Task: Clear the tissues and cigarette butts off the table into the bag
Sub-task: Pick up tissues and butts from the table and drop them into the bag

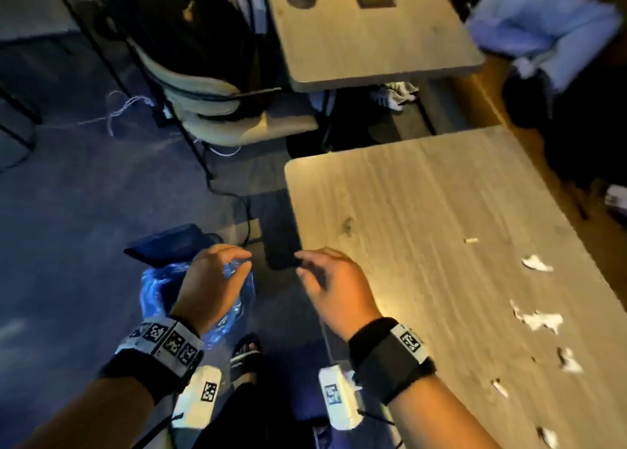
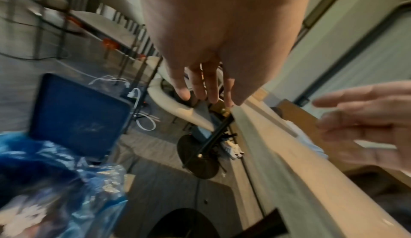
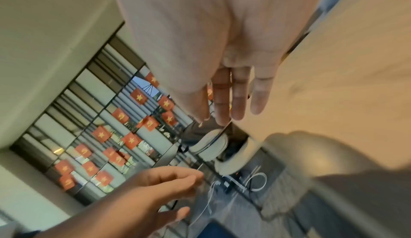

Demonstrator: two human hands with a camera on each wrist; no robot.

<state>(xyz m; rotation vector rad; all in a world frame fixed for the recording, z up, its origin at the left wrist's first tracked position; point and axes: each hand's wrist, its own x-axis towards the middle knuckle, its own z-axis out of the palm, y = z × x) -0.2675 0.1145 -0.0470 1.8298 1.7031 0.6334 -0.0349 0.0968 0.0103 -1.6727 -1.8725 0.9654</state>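
Note:
A wooden table (image 1: 407,211) carries a cigarette butt (image 1: 471,240) and several torn white tissue scraps (image 1: 539,319) along its right side. A crumpled blue plastic bag (image 1: 159,292) (image 2: 55,180) sits low to the left of the table, with white bits showing inside it. My left hand (image 1: 217,272) (image 2: 200,92) hovers over the bag with straight, empty fingers. My right hand (image 1: 325,279) (image 3: 229,104) is at the table's left edge, fingers stretched out, holding nothing. Both hands are far from the scraps.
A dark blue rectangular bin (image 1: 166,245) (image 2: 77,115) stands just behind the bag. Beyond are a chair with a black backpack (image 1: 190,41), a second table (image 1: 366,41), floor cables (image 1: 118,112) and a seated person (image 1: 543,17). My sandalled foot (image 1: 244,353) is below the hands.

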